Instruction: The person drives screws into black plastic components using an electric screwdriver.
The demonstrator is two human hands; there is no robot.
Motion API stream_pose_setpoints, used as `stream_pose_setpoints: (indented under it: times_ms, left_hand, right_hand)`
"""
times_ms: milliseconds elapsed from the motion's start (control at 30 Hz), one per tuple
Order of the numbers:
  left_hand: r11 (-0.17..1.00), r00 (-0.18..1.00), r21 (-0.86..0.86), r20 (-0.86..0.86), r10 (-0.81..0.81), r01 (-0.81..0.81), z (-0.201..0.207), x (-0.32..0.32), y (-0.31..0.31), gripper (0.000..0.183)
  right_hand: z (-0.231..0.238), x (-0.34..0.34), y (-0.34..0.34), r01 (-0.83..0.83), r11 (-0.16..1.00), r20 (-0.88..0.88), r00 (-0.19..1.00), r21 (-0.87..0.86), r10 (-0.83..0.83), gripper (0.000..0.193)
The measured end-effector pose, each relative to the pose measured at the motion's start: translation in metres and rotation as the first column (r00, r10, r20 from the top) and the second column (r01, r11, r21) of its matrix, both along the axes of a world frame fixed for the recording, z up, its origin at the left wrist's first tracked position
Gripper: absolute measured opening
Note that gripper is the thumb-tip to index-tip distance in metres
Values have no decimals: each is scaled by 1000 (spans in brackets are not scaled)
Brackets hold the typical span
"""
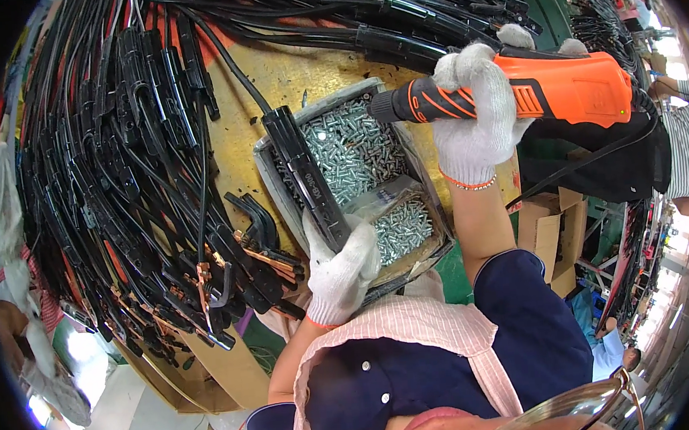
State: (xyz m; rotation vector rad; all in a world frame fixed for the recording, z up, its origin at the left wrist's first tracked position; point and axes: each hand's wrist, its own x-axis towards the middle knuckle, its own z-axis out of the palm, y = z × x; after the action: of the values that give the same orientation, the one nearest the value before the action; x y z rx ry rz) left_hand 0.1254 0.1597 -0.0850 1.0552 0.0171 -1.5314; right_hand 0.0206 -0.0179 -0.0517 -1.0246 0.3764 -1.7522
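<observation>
clerk: state of the left hand (340, 263)?

inspector: gloved in white, fingers closed around the lower end of a black handle (303, 170). the handle slants over the left part of a grey bin (336, 99); a black cable (230, 59) runs from its upper end.

clerk: and the right hand (477, 106)?

inspector: also gloved – fingers wrapped about an orange power driver (571, 91). the driver lies nearly level, its dark nose pointing left above the bin, apart from the handle.

clerk: bin contents?

inspector: silver screws (344, 155) in the upper part, a smaller heap (403, 231) nearer the person.

clerk: surroundings?

inspector: the bin stands on a yellow desk (294, 68); a dense pile of black cabled handles (110, 175) lies to its left.
</observation>
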Motion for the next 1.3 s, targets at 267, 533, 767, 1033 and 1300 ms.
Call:
stream_pose_setpoints:
  times_ms: [267,533,767,1033,1300]
  left_hand:
    - [1000,1000,14,-18,-6,6,0,2,0,30]
    - [1000,1000,26,27,-2,1,1,0,-1,30]
    - [999,998,8,54,-37,36,-2,-1,0,30]
    - [998,992,-1,109,-63,63,-1,-3,-3,48]
    - [995,996,-66,56,-65,69,-3,-2,0,86]
  right_hand:
    - [4,-9,18,24,1000,59,998,-7,-24,48]
    - [-14,-23,15,-8,996,15,1000,89,7,58]
    - [18,-24,24,19,999,-32,999,-43,-21,65]
    - [55,-39,49,-86,996,193,977,-21,88,40]
    - [53,-40,80,-228,966,108,965,-121,241,59]
